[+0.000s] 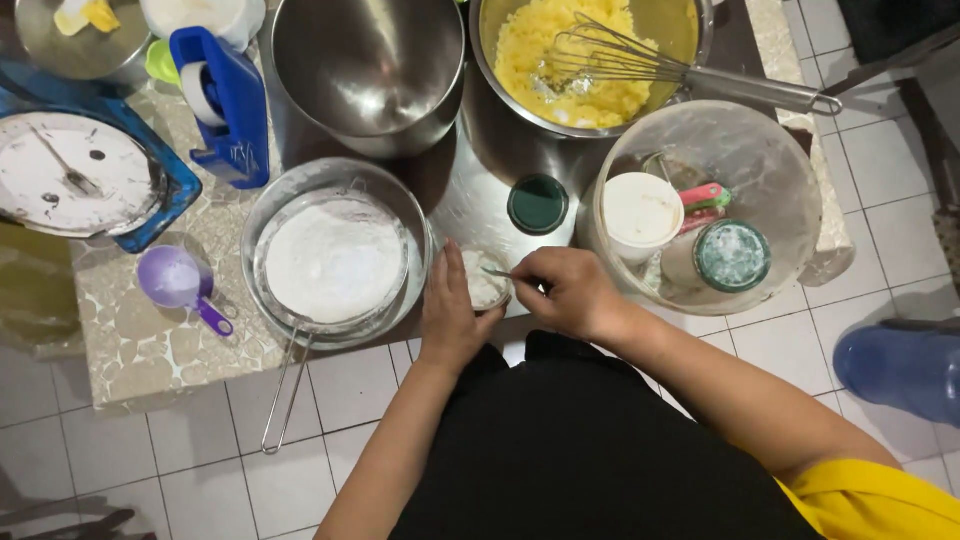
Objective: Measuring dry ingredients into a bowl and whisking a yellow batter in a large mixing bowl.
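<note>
My left hand (449, 312) cups the side of a small container of white powder (483, 281) at the table's front edge. My right hand (567, 290) pinches a thin metal spoon (498, 272) whose tip dips into that powder. Left of them a wire sieve full of white flour (334, 260) rests in a metal bowl (262, 205), its long handle (285, 385) sticking out past the table edge.
A bowl of yellow batter (560, 60) with a whisk (640, 62) stands at the back, beside an empty steel bowl (368, 62). A clear tub (790, 160) holds a white cup, a jar and utensils. A dark green lid (538, 204), purple measuring cup (176, 279), blue tape dispenser (232, 105) and kitchen scale (75, 172) stand around.
</note>
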